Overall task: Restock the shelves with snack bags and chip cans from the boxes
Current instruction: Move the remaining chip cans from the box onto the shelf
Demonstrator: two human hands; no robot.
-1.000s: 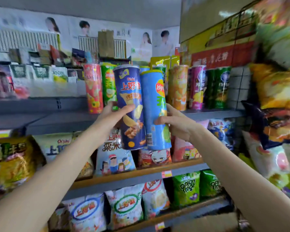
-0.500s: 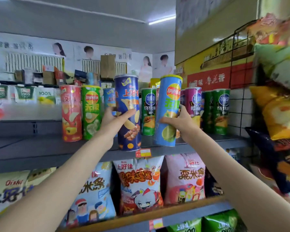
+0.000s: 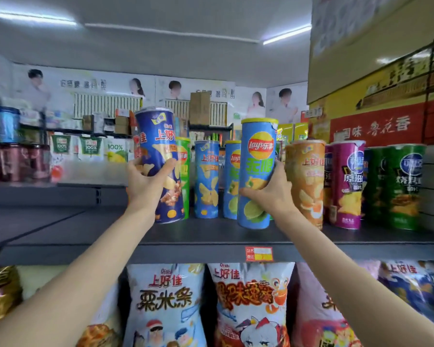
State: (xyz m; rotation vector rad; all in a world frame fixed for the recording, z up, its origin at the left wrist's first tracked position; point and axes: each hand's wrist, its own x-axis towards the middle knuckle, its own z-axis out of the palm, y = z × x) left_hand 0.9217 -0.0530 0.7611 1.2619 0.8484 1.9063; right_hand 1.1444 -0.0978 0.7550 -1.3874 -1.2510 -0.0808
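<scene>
Low in the frame, snack bags (image 3: 251, 304) stand in a row. Above them, on the grey shelf (image 3: 211, 236), the left hand (image 3: 145, 186) has its grip around a dark blue can (image 3: 161, 156), tipped left. The right hand (image 3: 273, 194) grips a light blue can (image 3: 257, 171). More cans (image 3: 346, 184) stand behind.

Two hands (image 3: 145, 186), nine chip cans (image 3: 257, 171), four snack bags (image 3: 164, 304)

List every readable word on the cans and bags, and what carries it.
"Oishi 上好佳": dark blue can, gripped by the left hand.
"Lay's乐事", "无限": light blue can, gripped by the right hand.
"Oishi 上好佳 粟米条": pale blue bag.
"100%": juice pouches.
Price tag: too blurred.
</scene>
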